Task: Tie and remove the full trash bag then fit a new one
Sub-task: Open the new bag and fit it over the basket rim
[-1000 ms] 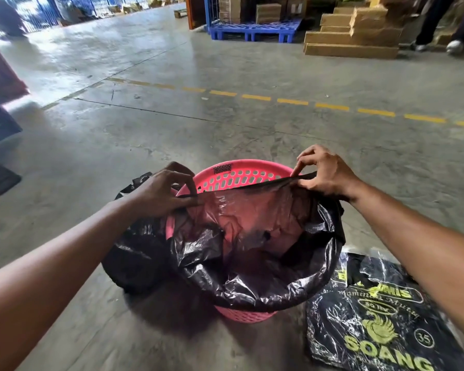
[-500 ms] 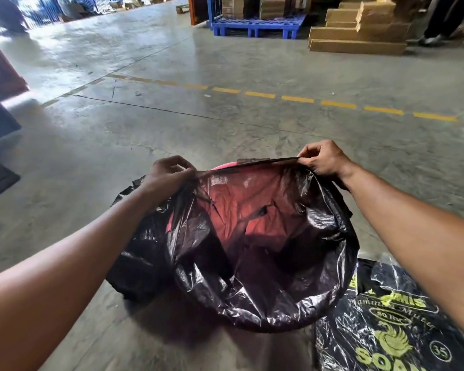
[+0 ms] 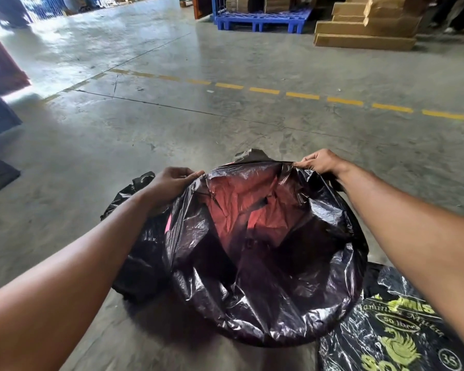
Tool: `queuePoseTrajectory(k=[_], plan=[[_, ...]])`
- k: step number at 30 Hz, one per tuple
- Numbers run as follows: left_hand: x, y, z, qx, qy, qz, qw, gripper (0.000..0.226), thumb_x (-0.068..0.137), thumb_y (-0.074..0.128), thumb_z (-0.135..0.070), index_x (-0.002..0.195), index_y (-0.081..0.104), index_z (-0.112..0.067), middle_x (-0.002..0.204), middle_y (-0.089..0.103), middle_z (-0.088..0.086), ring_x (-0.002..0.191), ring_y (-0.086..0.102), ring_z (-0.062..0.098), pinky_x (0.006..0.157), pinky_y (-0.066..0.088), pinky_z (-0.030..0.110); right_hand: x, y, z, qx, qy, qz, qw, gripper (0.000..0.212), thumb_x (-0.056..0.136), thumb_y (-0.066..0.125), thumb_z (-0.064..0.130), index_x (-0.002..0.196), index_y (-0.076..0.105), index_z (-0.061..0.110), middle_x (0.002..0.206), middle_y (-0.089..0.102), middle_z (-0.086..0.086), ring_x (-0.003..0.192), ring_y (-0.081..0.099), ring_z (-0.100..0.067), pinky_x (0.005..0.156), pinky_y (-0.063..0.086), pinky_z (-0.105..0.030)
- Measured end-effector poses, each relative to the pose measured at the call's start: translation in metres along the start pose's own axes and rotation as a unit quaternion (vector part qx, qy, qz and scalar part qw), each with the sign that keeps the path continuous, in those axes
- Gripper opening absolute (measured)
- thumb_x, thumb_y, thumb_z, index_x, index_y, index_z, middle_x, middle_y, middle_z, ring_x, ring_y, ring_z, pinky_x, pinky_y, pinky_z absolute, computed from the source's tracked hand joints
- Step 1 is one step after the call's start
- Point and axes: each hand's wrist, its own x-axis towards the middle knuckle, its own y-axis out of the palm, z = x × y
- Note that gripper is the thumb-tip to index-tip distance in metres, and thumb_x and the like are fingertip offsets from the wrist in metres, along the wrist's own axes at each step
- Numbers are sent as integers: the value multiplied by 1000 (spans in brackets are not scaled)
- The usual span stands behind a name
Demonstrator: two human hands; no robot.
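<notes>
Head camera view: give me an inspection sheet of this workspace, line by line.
Surface: bare concrete floor with a dashed yellow line across it.
Job's things: new black bag spread open over the pink basket, which shows only as a sliver and a pink glow through the plastic; tied full bag on the floor on the basket's left.
Clutter: pack of bags lying at lower right.
Grippers: left hand and right hand each pinch the new bag's far edge.
Cables: nothing seen.
Surroundings: blue pallet, stacked cardboard boxes.
</notes>
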Motion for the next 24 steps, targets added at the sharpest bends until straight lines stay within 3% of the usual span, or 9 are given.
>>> queuePoseTrajectory(k=[2,3,7,10,13,16,19,22,24], plan=[[0,0,3,-53,-33,49,997,49,84,72,-33,110,68,7,83,68,16,60,67,19,57,58,27,-6,-1,3,3,50,66,997,48,97,55,-6,144,48,-4,130,58,-1,106,62,-6,73,47,-9],[1,-1,3,-63,-45,68,995,45,85,70,-27,112,68,8,84,71,16,59,70,17,56,59,27,-8,1,4,-2,61,122,991,51,97,45,-15,147,38,-7,130,54,-6,94,67,-6,66,50,-12],[11,-1,-6,-8,-54,43,998,29,81,71,-37,87,79,-10,81,70,13,60,64,19,56,54,26,-5,10,-2,-14,47,178,983,38,98,29,-20,77,52,1,42,63,1,32,57,-3,37,47,-16],[15,1,-13,37,-32,-3,999,26,85,68,-40,81,73,-14,76,66,7,61,59,16,61,47,27,-8,12,-16,44,52,160,985,39,99,33,-14,67,48,3,34,55,1,29,53,-3,40,45,-16],[15,-4,-4,71,-48,17,996,32,101,56,-14,87,82,-25,60,70,-15,56,64,1,59,50,11,-14,10,-48,139,69,165,974,30,97,57,10,68,62,5,48,66,-1,43,63,-11,60,55,-26],[-8,-15,9,114,-79,61,988,32,101,58,-25,125,68,-6,84,76,-13,67,67,-7,69,52,11,-38,7,-63,232,106,209,944,49,34,95,27,71,69,8,62,70,-6,57,66,-20,73,53,-35],[-31,-25,9,-20,-182,78,980,77,85,56,-74,136,63,-17,136,67,3,121,65,22,113,43,39,-72,4,-57,368,77,256,891,43,43,88,16,84,81,6,84,79,-14,72,77,-23,72,64,-38],[-67,-26,10,-113,-196,124,966,60,94,50,-63,127,71,-17,125,74,11,114,70,29,106,50,44,-86,-3,-87,460,82,276,840,63,67,80,37,120,71,6,123,72,-16,108,68,-32,110,45,-48],[-84,-17,15,-122,-162,72,977,46,87,64,-49,113,77,-13,112,78,14,94,77,24,85,62,38,-93,-4,-106,465,103,246,844,67,66,81,31,123,63,2,111,75,-17,99,69,-30,104,48,-43]])
